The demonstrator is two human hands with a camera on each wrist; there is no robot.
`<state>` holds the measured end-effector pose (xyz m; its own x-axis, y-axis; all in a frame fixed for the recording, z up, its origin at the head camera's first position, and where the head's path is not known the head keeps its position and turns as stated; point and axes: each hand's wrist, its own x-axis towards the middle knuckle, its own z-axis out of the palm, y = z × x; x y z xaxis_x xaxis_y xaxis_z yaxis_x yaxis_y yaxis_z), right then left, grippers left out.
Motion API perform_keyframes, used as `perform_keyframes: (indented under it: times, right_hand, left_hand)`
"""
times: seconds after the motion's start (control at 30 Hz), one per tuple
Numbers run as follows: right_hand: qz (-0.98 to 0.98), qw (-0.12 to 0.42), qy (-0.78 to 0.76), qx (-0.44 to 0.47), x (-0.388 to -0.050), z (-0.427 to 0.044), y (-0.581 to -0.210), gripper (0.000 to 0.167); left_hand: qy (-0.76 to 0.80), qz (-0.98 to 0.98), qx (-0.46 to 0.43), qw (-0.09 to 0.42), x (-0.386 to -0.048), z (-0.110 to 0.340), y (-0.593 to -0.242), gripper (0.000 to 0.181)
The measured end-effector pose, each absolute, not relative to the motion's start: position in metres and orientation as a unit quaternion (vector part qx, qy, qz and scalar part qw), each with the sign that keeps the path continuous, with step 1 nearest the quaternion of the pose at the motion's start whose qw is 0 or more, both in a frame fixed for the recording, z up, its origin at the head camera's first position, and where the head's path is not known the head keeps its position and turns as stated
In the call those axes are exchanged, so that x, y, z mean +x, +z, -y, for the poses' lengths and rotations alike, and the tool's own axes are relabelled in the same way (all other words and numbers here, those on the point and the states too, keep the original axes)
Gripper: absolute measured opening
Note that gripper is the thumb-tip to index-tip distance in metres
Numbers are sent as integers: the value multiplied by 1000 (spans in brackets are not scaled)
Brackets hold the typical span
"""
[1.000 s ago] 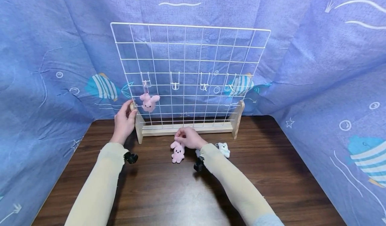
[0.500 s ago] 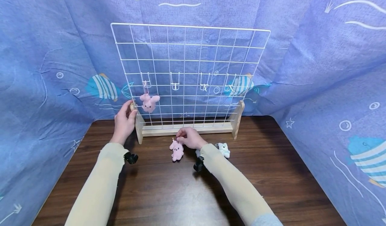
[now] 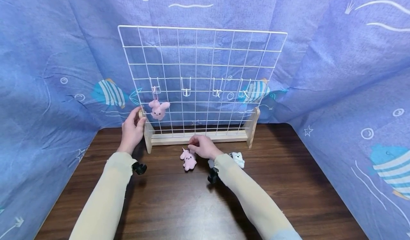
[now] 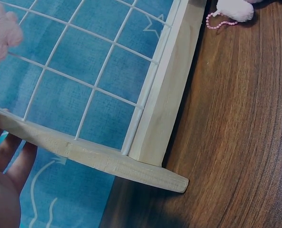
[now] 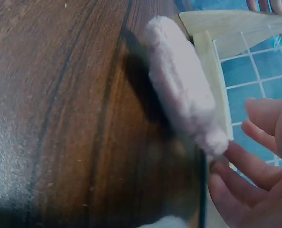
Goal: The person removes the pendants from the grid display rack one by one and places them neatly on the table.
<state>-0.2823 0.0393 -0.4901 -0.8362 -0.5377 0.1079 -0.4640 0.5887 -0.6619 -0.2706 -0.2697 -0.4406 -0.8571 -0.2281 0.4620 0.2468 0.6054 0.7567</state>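
My left hand [image 3: 132, 130] grips the left wooden side post [image 3: 148, 133] of a white wire grid [image 3: 205, 65]; fingers and post also show in the left wrist view. A pink plush bunny [image 3: 189, 161] is at the table's middle, just front of the stand. My right hand [image 3: 203, 147] touches its upper end, and in the right wrist view the fingers [image 5: 245, 175] meet one end of the plush [image 5: 183, 76] with the thumb apart. Another pink bunny [image 3: 158, 110] hangs by a loop from the grid's leftmost hook.
Three more hooks, including one near the middle [image 3: 186, 91], carry nothing. On the table, a white plush [image 3: 238, 159] lies right of my right forearm, and a greyish plush [image 3: 211, 163] is partly hidden by my wrist. A patterned blue cloth [image 3: 320, 73] surrounds the table [image 3: 179, 204].
The bunny near my right hand has shifted slightly left and tilted, and its strap end now shows beside the fingers. My right hand has moved slightly right. My left hand has stayed put.
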Motion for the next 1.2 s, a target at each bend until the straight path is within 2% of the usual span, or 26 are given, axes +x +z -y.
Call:
perform_keyframes:
  times: [0.27,0.53,0.83,1.2]
  right_hand:
    - [-875,-32,-395,-279,-274,-28,-455,35]
    - [-839,-24,-457,-293,-265,-2,-405,54]
    - [-818,-37,-492,-295,-267,20,-370,60]
    - [-820,-48,-498,-276,-276,38,-358,54]
  left_hand:
    - [-439,856,-6,275,-271,269,-439,44]
    - [-441,856,-8,270,-271,270,-440,44]
    - [-445,854,-5,270,-271,270,-438,45]
    - [-441,855,-8,274,-271,270,-439,45]
